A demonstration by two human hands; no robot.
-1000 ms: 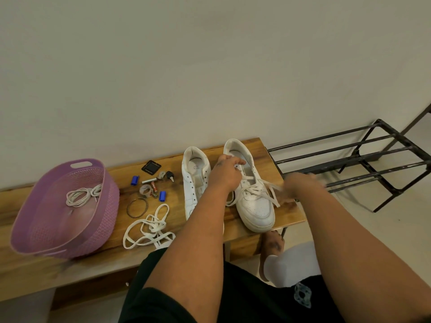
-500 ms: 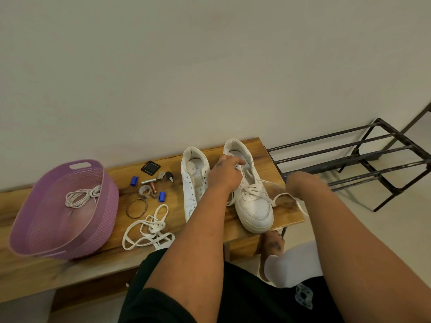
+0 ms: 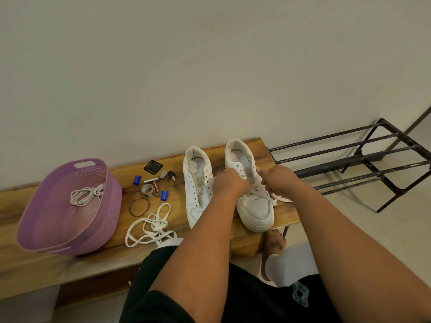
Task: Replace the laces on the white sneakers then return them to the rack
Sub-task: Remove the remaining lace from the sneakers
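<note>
At the left end of the wooden worktop [image 3: 35,273] sits a purple plastic basket [image 3: 102,220] holding a coil of thin white cord [image 3: 86,194]. Just right of it lie small items: two blue caps [image 3: 137,179], a metal ring [image 3: 139,206], a black square piece [image 3: 152,167] and a key [image 3: 172,175]. Nearer the front edge, a loose flat white lace [image 3: 149,227] lies tangled, well apart from both hands.

Next come the two white sneakers, heels toward the wall. The left sneaker [image 3: 194,183] has bare eyelets. The person's left hand [image 3: 229,184] rests between the pair, its fingers curled over the inner side of the right sneaker [image 3: 255,206]; what they pinch is hidden. The right hand [image 3: 277,178] is closed at the shoe's outer eyelets, apparently gripping the partly threaded lace [image 3: 258,191], whose crossings lie directly between the two hands and whose free end trails onto the worktop right of the toe.

On the floor at far right stands the black metal rack [image 3: 359,157].
</note>
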